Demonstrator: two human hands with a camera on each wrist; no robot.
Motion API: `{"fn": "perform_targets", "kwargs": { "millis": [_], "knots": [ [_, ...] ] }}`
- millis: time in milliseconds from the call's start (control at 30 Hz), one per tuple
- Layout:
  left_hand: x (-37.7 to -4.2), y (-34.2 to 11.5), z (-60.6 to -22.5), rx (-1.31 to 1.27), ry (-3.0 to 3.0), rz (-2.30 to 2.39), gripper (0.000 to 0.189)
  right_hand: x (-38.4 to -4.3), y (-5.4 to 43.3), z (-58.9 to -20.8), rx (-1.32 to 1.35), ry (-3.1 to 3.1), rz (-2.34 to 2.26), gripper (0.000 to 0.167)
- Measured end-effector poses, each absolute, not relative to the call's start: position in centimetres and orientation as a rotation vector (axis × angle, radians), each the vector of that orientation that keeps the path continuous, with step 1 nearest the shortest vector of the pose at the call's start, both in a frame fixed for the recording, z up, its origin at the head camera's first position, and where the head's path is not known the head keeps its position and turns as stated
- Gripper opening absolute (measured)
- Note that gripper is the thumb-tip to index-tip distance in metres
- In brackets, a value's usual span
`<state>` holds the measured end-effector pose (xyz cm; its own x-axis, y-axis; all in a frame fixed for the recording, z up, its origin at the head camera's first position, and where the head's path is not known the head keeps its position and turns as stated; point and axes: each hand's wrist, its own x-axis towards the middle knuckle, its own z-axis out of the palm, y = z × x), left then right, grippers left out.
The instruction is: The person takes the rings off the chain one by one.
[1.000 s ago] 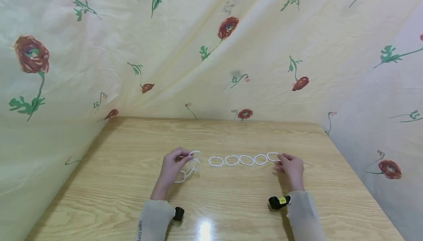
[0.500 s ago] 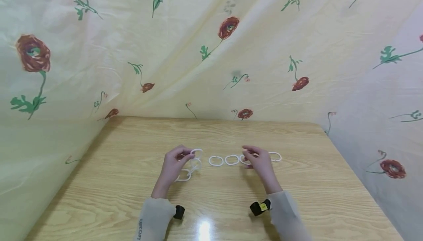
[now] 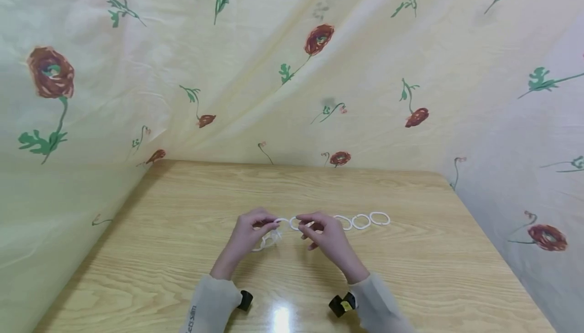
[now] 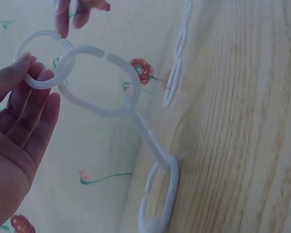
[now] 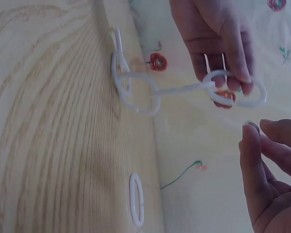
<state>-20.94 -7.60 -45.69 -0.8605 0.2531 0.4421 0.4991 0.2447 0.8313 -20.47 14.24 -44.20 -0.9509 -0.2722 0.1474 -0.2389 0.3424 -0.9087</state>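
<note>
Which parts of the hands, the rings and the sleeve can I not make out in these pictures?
Head view: the right hand covers part of the ring row.
Head view: the sleeve lettering is too small to read surely.
Left wrist view: the bottom edge cuts the chain.
Right wrist view: the top edge cuts the left hand.

Left sleeve (image 3: 213, 297) and right sleeve (image 3: 376, 302) pale grey, dark lettering (image 3: 192, 318) down the left. Black left wrist unit (image 3: 245, 300); black right wrist unit (image 3: 337, 306) has yellow label (image 3: 347, 305). Left hand (image 3: 252, 229), right hand (image 3: 327, 231) bare.
</note>
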Motion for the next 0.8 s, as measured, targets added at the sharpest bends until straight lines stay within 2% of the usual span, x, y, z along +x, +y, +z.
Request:
{"fn": "perform_targets", "kwargs": {
  "millis": [500, 800],
  "knots": [
    [-20.5, -6.6, -45.7, -0.841, -2.345, -1.564, 0.016, -19.4, 12.7, -43.3, -0.652, 2.685, -1.608, 0.006],
    [-20.4, -7.3, -46.0, -0.884, -2.464, -1.633, 0.045, -19.4, 12.7, -43.3, -0.67, 2.678, -1.621, 0.008]
  ]
}}
